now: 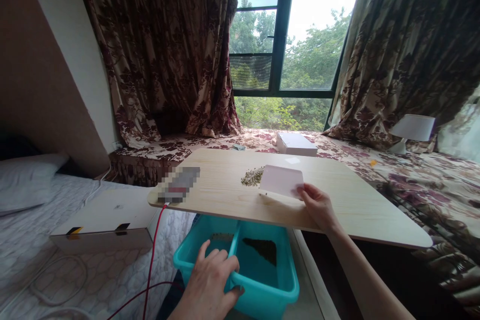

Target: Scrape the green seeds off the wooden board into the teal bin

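My right hand (318, 206) pinches the corner of a thin, whitish translucent plastic sheet (282, 180) with rounded corners. The sheet is tilted over the light wooden tabletop (348, 195), just right of a small pile of greenish-brown seeds or grains (252, 176). A few grains lie by its lower edge. Below the table's near edge is a teal bin (268, 280) split by a divider. Its right compartment holds a dark heap of grains (264, 247); a few show in the left one. My left hand (213, 275) grips the bin's near rim around the divider, index finger extended.
A blurred-out device (179, 186) with a red cable (153, 255) lies at the table's left end. A white box (108, 215) sits on the quilted bed at left. Behind the table are another white box (296, 143) and a lamp (412, 129) on the window ledge.
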Tool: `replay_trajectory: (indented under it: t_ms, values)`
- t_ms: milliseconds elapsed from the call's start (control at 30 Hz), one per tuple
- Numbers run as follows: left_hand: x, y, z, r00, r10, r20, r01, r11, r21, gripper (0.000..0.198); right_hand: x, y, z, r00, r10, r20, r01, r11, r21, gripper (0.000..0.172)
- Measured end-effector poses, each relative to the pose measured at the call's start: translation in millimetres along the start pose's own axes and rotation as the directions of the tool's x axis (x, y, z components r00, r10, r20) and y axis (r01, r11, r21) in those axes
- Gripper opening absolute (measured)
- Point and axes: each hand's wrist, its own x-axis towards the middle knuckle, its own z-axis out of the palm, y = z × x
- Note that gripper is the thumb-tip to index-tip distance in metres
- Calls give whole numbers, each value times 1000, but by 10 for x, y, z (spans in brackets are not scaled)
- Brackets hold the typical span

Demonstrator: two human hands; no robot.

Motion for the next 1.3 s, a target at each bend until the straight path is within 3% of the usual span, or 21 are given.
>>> replay_trajectory:
  t_ms: [367,567,733,933,1100,1300]
  values:
    - [-4,-8,-24,1000,-10,-2,10,1000,5,10,31,-55,40,997,16,70,-16,1000,-3,34]
    - [-4,3,-69,1000,-29,-2,29,999,14,12,-61,-50,-111,999,47,-28,-47,999,9,31]
    - [1,19,-96,999,-48,-1,48,999,23,10,-233,-101,-165,998,47,-34,-48,998,-29,27]
    - [-11,63,-131,999,-49,3,49,999,9,8,-457,-152,-188,996,91,8,-91,995,42,31]
    - [-22,74,-147,999,-46,-1,46,999,12,9,-348,-174,-124,993,99,-59,-92,991,101,31]
    - [0,51,-141,999,-49,11,49,999,9,10,-271,-145,-56,994,88,-63,-87,996,25,29]
